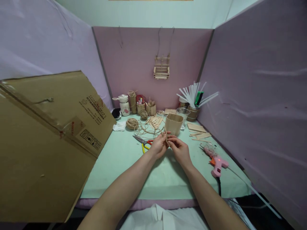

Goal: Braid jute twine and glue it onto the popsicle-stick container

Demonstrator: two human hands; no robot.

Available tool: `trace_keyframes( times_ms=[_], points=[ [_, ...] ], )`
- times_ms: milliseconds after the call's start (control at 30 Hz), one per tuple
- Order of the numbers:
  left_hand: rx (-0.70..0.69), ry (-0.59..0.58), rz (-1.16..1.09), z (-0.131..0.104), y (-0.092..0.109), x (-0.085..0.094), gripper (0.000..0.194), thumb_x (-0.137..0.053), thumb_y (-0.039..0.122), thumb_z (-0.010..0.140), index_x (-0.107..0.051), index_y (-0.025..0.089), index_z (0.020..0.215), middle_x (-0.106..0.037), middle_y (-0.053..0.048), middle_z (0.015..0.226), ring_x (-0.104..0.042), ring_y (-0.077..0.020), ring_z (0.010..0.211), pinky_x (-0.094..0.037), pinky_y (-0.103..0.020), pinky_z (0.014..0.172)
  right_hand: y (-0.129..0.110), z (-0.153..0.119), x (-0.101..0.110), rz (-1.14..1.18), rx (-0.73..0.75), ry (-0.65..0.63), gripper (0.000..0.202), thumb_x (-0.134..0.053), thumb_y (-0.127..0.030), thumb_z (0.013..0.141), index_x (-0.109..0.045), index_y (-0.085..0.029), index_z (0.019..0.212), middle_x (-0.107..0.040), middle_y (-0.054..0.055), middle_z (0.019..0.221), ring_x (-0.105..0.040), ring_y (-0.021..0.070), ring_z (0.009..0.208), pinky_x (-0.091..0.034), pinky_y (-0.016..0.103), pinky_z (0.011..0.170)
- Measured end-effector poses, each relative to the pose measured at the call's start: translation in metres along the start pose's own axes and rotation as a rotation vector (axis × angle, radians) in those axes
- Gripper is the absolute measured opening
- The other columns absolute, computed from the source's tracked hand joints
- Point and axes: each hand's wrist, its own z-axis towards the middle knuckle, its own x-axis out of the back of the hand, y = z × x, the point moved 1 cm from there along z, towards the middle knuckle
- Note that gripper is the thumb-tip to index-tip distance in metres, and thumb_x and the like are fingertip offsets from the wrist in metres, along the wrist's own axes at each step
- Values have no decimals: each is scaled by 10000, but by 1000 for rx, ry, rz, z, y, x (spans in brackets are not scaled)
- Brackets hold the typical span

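Note:
My left hand (161, 145) and my right hand (178, 148) meet over the middle of the table, both closed on a length of jute twine (166, 136). The fingers partly hide the twine, which looks looped or braided between them. Just behind the hands stands a cup (173, 124) made of wooden craft sticks. Loose twine runs back to a ball of jute twine (132, 123) at the left. Beside my left hand lie scissors (144, 142) with red and yellow handles, blades pointing left.
A pink glue gun (217, 164) lies at the right, its cord hanging over the front edge. Craft sticks (197, 129) lie behind it. A large cardboard box (55, 143) fills the left. Glue sticks in a pot (193, 113), a clear cup (183, 112) and a white bottle (124, 105) stand at the back.

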Motion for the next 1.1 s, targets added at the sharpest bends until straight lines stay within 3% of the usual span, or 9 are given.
trace_keyframes(
  times_ms=[233,367,567,700,900,1100],
  points=[
    [-47,59,6,-2,3,-3,204,-620,313,807,-561,158,925,-583,-15,663,-603,-126,647,-381,-186,509,-6,-2,-4,87,-78,-11,184,-616,-332,729,-694,-183,803,-704,53,822,-633,187,742,-493,336,756],
    [-88,66,-32,-1,3,-2,274,-638,382,788,-551,166,932,-491,38,590,-564,-104,602,-411,-196,541,-7,-3,-5,99,-74,-4,161,-633,-327,703,-686,-182,749,-700,43,781,-622,174,701,-488,316,722],
    [-83,36,-86,3,3,2,281,-633,383,792,-556,161,946,-513,23,640,-576,-120,660,-453,-234,611,-10,-4,-8,114,-80,-33,131,-629,-310,693,-661,-185,714,-664,22,697,-585,159,652,-460,284,664],
    [-90,18,-76,1,4,1,280,-655,390,772,-550,163,899,-495,25,621,-560,-119,667,-415,-207,557,-8,-3,-7,112,-132,-56,203,-615,-379,724,-642,-178,713,-625,12,664,-533,143,611,-428,269,617],
    [-114,8,-27,4,2,4,302,-655,386,774,-566,145,935,-509,14,640,-544,-113,687,-429,-225,632,-4,-4,-5,73,-128,-74,208,-632,-379,709,-646,-175,673,-616,5,665,-517,144,637,-402,267,639],
    [-83,-14,-99,8,0,7,253,-642,353,792,-565,146,916,-451,30,606,-470,-81,581,-369,-192,532,-5,-5,-5,7,-108,-111,231,-615,-392,720,-636,-173,650,-594,-3,631,-494,142,620,-382,264,626]
  ],
)
